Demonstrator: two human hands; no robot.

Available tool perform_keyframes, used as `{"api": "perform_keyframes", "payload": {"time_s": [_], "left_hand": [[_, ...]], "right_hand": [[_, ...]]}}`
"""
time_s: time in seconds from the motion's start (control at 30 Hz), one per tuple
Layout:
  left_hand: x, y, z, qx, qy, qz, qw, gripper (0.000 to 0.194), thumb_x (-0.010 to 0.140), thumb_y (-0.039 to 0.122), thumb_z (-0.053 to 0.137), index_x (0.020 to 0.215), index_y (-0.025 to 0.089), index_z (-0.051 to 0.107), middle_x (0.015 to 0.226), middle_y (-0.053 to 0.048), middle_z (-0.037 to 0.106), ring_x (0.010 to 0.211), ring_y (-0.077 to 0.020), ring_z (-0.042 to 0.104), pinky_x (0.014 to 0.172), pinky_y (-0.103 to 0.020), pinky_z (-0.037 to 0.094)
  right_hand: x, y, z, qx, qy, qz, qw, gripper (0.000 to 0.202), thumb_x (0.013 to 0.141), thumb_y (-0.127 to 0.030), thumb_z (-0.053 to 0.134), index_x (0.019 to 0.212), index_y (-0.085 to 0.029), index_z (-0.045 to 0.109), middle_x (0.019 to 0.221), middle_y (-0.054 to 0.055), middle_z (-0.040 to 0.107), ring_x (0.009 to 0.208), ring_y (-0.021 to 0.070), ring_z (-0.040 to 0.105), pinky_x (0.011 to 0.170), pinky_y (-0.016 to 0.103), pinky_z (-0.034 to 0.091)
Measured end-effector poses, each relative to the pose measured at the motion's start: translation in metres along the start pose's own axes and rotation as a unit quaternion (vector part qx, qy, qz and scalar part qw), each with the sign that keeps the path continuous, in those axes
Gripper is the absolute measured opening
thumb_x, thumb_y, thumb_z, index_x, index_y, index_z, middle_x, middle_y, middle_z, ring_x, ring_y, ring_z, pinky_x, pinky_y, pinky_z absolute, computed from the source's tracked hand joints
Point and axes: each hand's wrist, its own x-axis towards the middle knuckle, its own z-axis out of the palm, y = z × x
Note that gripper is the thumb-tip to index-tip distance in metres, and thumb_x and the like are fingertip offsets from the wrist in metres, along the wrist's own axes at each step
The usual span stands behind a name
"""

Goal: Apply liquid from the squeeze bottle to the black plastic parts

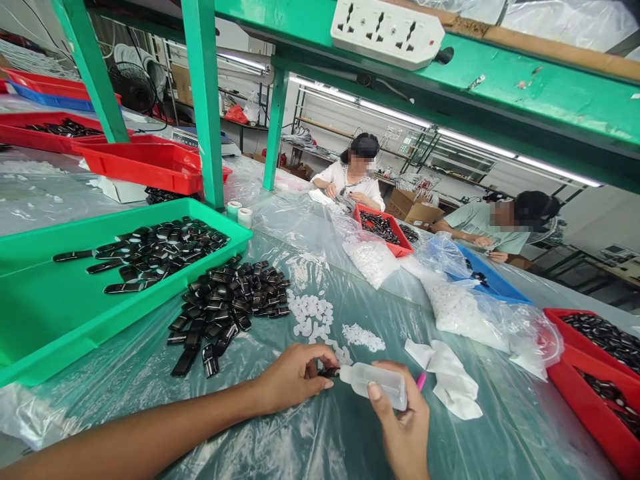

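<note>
Near the front middle of the table, my left hand [295, 380] pinches a small black piece [329, 373] between thumb and fingers. My right hand [405, 413] is wrapped round a translucent squeeze bottle [383, 385], its nozzle pointing left and meeting or nearly meeting the black piece. Something pink [421, 381] shows beside the right fingers. Behind my left hand lies a heap of glossy black pieces [235, 293]. Small white caps [313, 313] and a pile of tiny white bits [363, 337] lie just beyond my hands.
A green tray [45, 333] with black pieces stands left. White tissue [453, 380] lies right, near bags of white parts [460, 307] and red trays [590, 400]. Green posts [203, 100] and a beam with a power strip [387, 30] rise ahead. Two people sit across the table.
</note>
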Motion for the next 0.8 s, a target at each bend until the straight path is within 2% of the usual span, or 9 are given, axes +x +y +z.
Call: {"api": "perform_keyframes", "payload": {"time_s": [0.27, 0.43, 0.63, 0.8], "left_hand": [[-0.0007, -0.0015, 0.0001, 0.003, 0.004, 0.01, 1.0, 0.014, 0.078, 0.025, 0.059, 0.09, 0.018, 0.059, 0.087, -0.002, 0.063, 0.062, -0.0123, 0.059, 0.049, -0.017, 0.034], [-0.0006, -0.001, 0.0002, 0.003, 0.001, 0.006, 1.0, 0.014, 0.079, 0.025, 0.058, 0.091, 0.018, 0.058, 0.086, -0.002, 0.063, 0.062, -0.013, 0.059, 0.048, -0.018, 0.033], [-0.0001, -0.0009, 0.0004, -0.011, -0.002, 0.003, 1.0, 0.015, 0.079, 0.025, 0.059, 0.091, 0.017, 0.058, 0.073, 0.0, 0.06, 0.059, -0.0125, 0.057, 0.047, -0.017, 0.033], [0.0002, -0.0005, -0.0004, -0.011, -0.006, 0.003, 1.0, 0.016, 0.079, 0.027, 0.058, 0.091, 0.017, 0.058, 0.08, -0.002, 0.061, 0.06, -0.0127, 0.058, 0.048, -0.017, 0.034]], "right_hand": [[-0.0001, 0.0021, 0.0003, 0.012, -0.006, 0.022, 1.0, 0.029, 0.07, -0.046, 0.064, 0.081, -0.02, 0.059, 0.073, 0.002, 0.059, 0.061, 0.0161, 0.053, 0.052, 0.024, 0.042], [-0.0007, 0.0004, 0.0013, 0.003, 0.012, 0.001, 1.0, 0.028, 0.07, -0.044, 0.064, 0.08, -0.019, 0.058, 0.073, 0.002, 0.059, 0.062, 0.0161, 0.053, 0.054, 0.024, 0.043], [-0.0007, -0.001, 0.0008, -0.003, 0.005, -0.004, 1.0, 0.026, 0.071, -0.043, 0.064, 0.08, -0.02, 0.058, 0.072, 0.001, 0.058, 0.062, 0.0153, 0.052, 0.053, 0.023, 0.042], [-0.0002, 0.0001, 0.0002, -0.006, 0.0, 0.01, 1.0, 0.028, 0.071, -0.045, 0.063, 0.08, -0.02, 0.057, 0.072, 0.001, 0.058, 0.062, 0.0157, 0.052, 0.054, 0.024, 0.042]]}}
